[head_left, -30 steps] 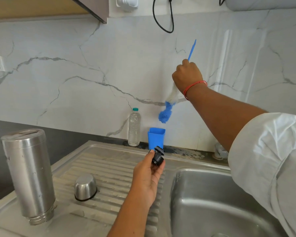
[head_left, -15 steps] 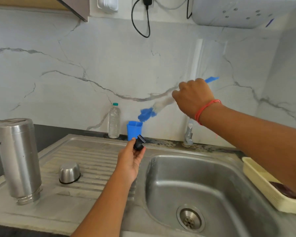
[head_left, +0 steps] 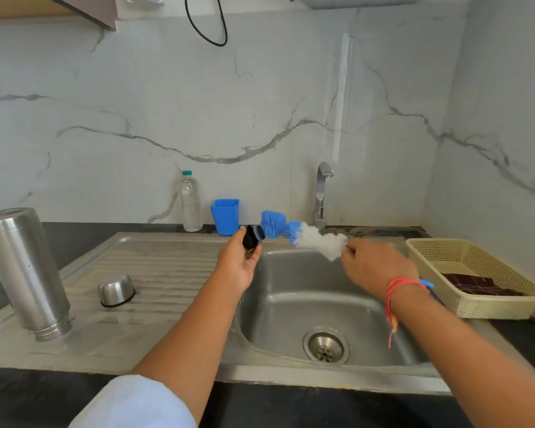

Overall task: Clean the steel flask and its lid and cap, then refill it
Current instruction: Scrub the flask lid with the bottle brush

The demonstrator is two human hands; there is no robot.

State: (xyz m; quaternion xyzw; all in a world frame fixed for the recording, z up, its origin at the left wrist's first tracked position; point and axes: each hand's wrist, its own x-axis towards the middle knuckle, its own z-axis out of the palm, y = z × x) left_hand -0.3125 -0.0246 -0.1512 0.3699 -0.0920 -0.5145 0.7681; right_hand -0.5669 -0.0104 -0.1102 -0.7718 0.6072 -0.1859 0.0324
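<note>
The steel flask (head_left: 25, 273) stands upside down, mouth on the draining board at the left. Its steel cap (head_left: 116, 290) lies inverted on the ribbed board a little to the right. My left hand (head_left: 238, 267) holds the small black lid (head_left: 252, 237) over the sink's left rim. My right hand (head_left: 377, 267) grips a bottle brush (head_left: 294, 234) with blue and white bristles, held almost level above the sink. The brush's blue tip touches the lid. The blue handle end pokes out behind my right wrist.
The steel sink basin (head_left: 306, 304) with its drain lies below both hands, the tap (head_left: 322, 193) at its back. A clear water bottle (head_left: 190, 202) and a blue cup (head_left: 225, 216) stand against the marble wall. A cream basket (head_left: 476, 273) with a dark slab sits at the right.
My right hand came down from high by the wall and swung the brush level, its tip now against the lid. The left hand with the lid moved right towards the sink.
</note>
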